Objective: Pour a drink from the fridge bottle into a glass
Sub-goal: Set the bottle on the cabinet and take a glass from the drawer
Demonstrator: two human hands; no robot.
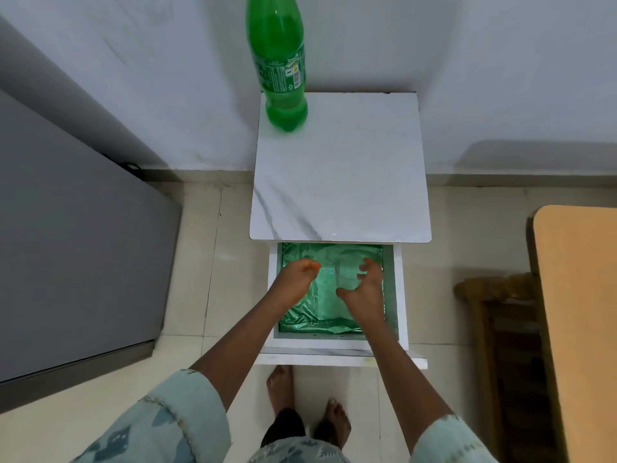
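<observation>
A green soda bottle (279, 58) stands upright at the far left corner of the white marble-look side table (340, 182). Below the tabletop the table's drawer (399, 295) is pulled out, lined with shiny green foil. A clear glass (345, 274) stands in the drawer, faint against the foil. My right hand (362, 289) hovers at the glass, fingers spread and curved on its right side and thumb below it; I cannot tell if it touches. My left hand (298, 279) hangs over the drawer's left part with loosely curled fingers, holding nothing.
A grey fridge (73, 245) stands on the left. A tan table edge (577, 312) and a wooden chair (494, 295) are on the right. White walls run behind. My bare feet (307, 406) stand on the tiled floor before the drawer.
</observation>
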